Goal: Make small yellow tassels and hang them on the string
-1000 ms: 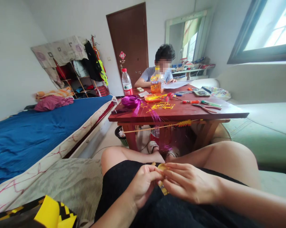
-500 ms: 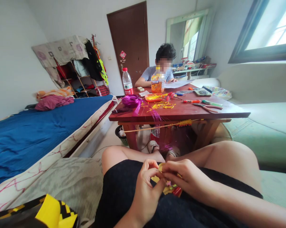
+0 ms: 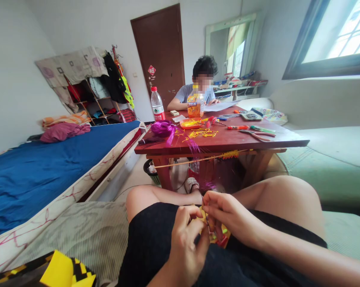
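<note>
"What's in the containers?"
"Beyond the fingers, on the table (image 3: 283,139), yellow strips lie in the orange tray (image 3: 186,126); farther off, the bottle (image 3: 194,107) holds orange drink. Ahead-left of the fingers, the mesh wastebasket (image 3: 154,178) holds whitish litter."
"And the fingers?"
"Both sets nearly closed: the left hand's (image 3: 186,239) pinch a yellow piece (image 3: 203,214) above the lap; the right hand's (image 3: 230,217) grasp a thin dark strand (image 3: 207,220) against it."

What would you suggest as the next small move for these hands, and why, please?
Perhaps the right hand should gently guide the thin dark strand along the yellow piece, since it seems to hold the strand there while the left hand grips the piece.
</note>
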Demonstrator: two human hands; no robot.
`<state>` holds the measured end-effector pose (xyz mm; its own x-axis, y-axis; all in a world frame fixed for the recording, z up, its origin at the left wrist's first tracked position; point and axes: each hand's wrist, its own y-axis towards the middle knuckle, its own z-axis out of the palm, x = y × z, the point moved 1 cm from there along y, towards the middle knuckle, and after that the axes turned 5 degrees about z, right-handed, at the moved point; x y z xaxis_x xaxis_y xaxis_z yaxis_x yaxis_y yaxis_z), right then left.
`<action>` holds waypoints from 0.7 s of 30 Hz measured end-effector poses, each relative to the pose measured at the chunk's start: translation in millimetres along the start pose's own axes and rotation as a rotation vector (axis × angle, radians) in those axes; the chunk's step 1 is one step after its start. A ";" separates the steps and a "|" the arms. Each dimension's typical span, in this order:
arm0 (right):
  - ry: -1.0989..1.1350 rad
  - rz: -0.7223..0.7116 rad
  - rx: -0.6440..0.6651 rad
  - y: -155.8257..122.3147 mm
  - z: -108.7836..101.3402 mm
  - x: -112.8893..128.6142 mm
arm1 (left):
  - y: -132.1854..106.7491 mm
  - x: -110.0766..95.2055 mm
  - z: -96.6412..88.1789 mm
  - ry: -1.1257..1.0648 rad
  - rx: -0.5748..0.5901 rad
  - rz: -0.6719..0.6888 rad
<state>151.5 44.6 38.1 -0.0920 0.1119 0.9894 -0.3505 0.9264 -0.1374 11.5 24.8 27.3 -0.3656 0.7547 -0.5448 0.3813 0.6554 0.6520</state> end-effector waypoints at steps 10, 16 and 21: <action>-0.220 -0.147 -0.092 -7.4 1.2 8.8 | 11.5 -0.9 5.4 -1.010 -0.068 -0.737; -0.118 -0.131 -0.088 -4.0 1.2 6.0 | 10.7 -5.7 1.0 -0.647 -0.031 -0.564; 0.066 -0.025 0.034 3.2 1.0 1.3 | 6.0 -7.4 -5.7 0.126 -0.022 0.154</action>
<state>149.4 47.3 38.9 -0.0216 0.1137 0.9933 -0.3838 0.9164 -0.1133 11.7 23.0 38.2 -0.4083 0.8351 -0.3685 0.4227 0.5308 0.7346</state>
